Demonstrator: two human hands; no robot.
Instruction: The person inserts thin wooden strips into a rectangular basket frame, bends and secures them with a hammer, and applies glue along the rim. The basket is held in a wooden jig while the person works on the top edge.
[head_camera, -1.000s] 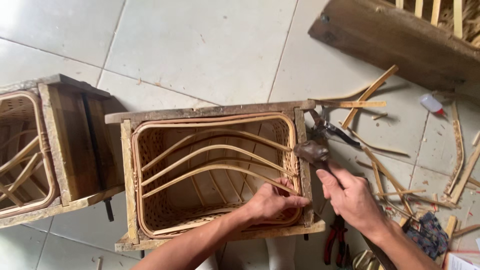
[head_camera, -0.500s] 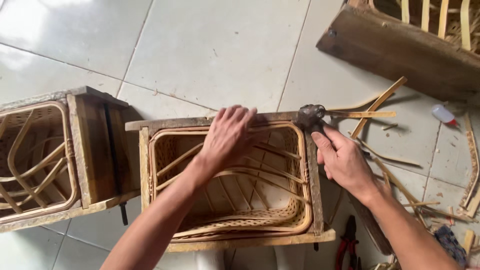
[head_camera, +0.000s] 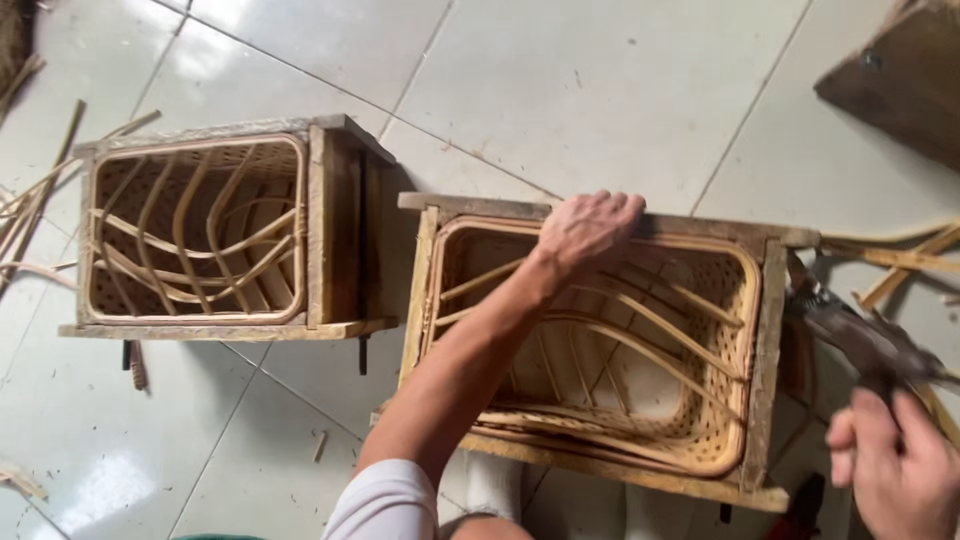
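Gripping the far top edge of the wicker basket frame (head_camera: 600, 360) on the floor now, left hand (head_camera: 588, 228) moved up from inside. Right hand (head_camera: 895, 470) pulled back, fist closed around the metal tool (head_camera: 860, 335).

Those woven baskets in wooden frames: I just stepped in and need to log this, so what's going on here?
A person works on a tiled floor. Their left hand grips the far top rail of the nearer wooden frame, which holds a woven rattan basket. Their right hand holds a dark metal tool at the frame's right side. A second framed basket stands apart at left.
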